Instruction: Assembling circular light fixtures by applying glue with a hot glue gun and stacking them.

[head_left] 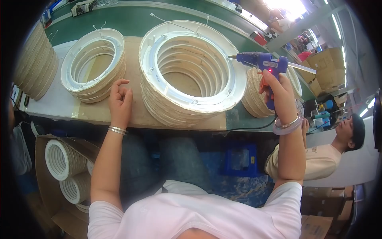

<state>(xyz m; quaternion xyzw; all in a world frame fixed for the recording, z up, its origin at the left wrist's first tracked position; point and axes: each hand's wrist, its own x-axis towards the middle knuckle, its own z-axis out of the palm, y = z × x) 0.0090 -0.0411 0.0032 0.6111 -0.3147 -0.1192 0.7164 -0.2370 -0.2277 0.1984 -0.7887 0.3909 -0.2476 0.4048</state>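
My right hand [281,93] is wrapped round the handle of a blue hot glue gun [260,60]. A white glue stick [301,68] sticks out of its back, and a small red light glows on its body. The gun's nozzle points left, over the rim of a large round ribbed lampshade [175,108] with a white ring on top. Loosely curled and holding nothing, my left hand [120,101] is beside a smaller round lampshade [93,92], its thumb and forefinger apart. Thin wires rise from both lampshades' rims.
Another lampshade [36,65] stands at the far left; one more [254,95] is behind my right hand. Below the bench, a cardboard box [45,199] holds several white-ringed shades. A blue crate [240,161] sits under the table. A co-worker [324,159] is at the right.
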